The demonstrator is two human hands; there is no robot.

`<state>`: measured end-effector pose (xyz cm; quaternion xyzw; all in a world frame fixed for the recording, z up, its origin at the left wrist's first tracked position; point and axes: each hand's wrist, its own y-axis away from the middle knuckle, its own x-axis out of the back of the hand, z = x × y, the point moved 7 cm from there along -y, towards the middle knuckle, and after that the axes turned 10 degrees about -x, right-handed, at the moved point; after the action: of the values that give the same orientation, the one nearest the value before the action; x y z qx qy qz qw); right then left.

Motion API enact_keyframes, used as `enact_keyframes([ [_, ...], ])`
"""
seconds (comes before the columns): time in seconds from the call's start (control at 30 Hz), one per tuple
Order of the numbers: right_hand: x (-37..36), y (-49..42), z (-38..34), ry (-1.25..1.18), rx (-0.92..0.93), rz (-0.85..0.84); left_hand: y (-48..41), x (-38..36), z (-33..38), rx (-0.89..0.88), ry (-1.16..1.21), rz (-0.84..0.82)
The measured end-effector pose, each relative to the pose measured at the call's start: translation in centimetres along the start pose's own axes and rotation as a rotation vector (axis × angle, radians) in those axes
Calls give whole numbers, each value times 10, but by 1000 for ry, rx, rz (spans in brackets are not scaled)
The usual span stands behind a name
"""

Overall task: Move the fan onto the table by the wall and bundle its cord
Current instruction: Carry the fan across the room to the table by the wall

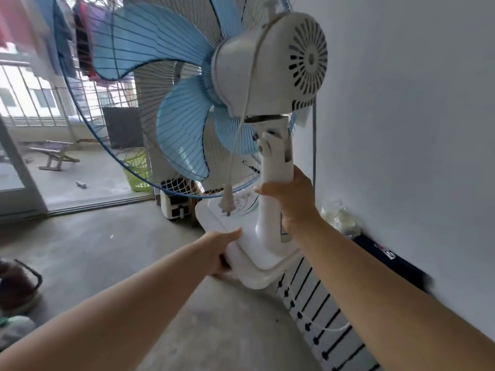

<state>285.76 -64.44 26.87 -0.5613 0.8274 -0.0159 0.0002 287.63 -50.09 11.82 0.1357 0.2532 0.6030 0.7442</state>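
Observation:
A white fan [270,65] with blue blades and a wire cage hangs in the air in front of me, its motor housing turned toward me. My left hand [223,250] grips the near edge of the white base [257,261]. My right hand [289,202] is wrapped round the upright neck just above the base. The white cord [247,103] is draped over the motor housing and hangs down, its plug [227,200] dangling over the base. Under the base lies a white surface with black stripes [316,314], next to the wall.
A grey-white wall [401,129] fills the right side. A dark flat object [393,261] and a crumpled plastic bag [338,215] lie along its foot. A small white appliance [175,206], a green basket [136,172] and an open balcony door stand beyond. Shoes sit at far left.

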Motion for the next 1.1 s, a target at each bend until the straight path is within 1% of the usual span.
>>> enact_keyframes([
  [0.17,-30,-110,13,10,-13,14,-103,-1,43,15,38,-46],
  [0.37,-88,-250,20,-11,-43,35,-230,33,129,67,-53,-20],
  [0.53,-128,-353,17,-43,-38,61,-323,57,205,4,-78,-3],
  [0.7,-148,-425,30,-69,-52,61,-389,64,240,2,-81,-2],
  [0.9,-173,-523,49,-94,-72,-15,-471,66,271,28,-55,21],
  [1.1,-187,-644,71,-33,-49,-131,-570,49,304,10,68,75],
])
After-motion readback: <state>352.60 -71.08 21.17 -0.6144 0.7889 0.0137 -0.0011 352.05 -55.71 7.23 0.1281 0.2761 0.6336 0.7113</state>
